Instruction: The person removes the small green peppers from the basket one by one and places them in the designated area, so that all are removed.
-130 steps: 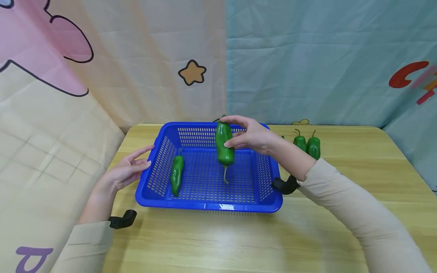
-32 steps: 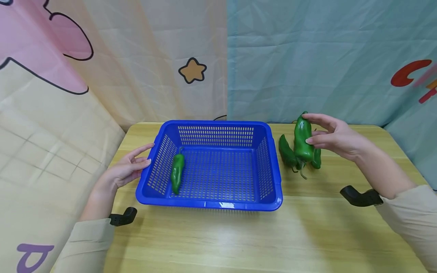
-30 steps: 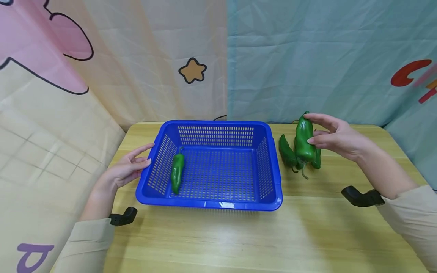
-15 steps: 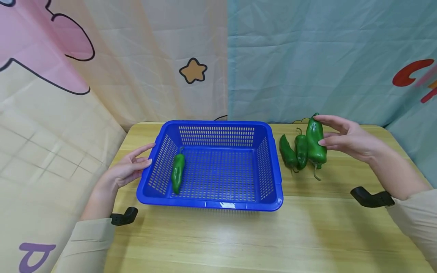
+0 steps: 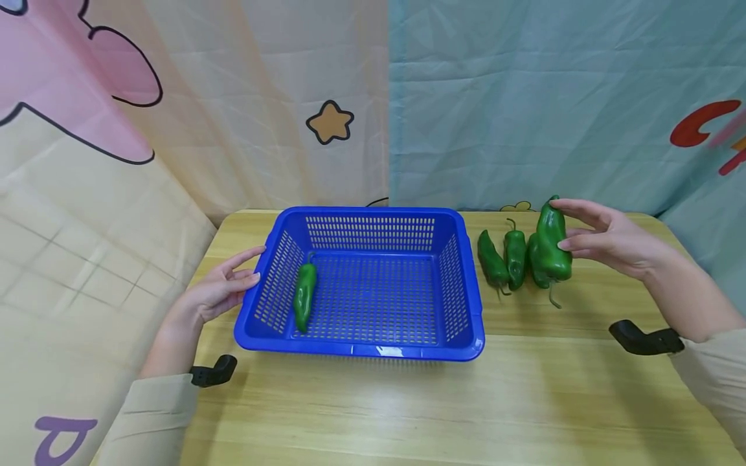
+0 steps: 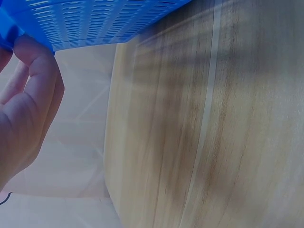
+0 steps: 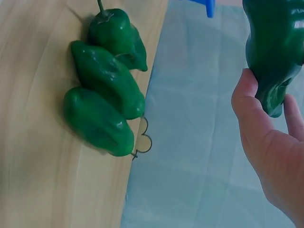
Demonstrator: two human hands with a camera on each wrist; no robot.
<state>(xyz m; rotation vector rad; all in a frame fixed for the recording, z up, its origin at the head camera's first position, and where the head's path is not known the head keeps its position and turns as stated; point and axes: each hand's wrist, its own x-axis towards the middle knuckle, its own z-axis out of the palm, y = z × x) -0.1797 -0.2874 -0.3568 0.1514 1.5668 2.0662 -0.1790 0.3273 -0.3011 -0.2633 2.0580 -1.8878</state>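
My right hand (image 5: 620, 243) holds a long green pepper (image 5: 552, 243) by its tip end between thumb and fingers, stem hanging down. The right wrist view shows this held pepper (image 7: 275, 42) clear of the table, fingertips round its narrow end. Beneath and left of it lie three more green peppers: one at the left (image 5: 493, 259), one in the middle (image 5: 515, 255), and a third (image 5: 535, 262) partly covered by the held one. My left hand (image 5: 218, 288) grips the left rim of a blue slatted plastic basket (image 5: 358, 351). Inside, near its left wall, rests another green pepper (image 5: 304, 296).
The wooden table (image 5: 361, 414) carries the basket and the peppers. A patterned cloth (image 5: 501, 110) hangs behind its back edge, and another sheet (image 5: 76, 259) stands along the left side. Each wrist wears a black camera mount (image 5: 645, 338).
My right hand has carried the held pepper from over the basket to the right, past the peppers on the table, uncovering those at left. The left hand stays on the rim.
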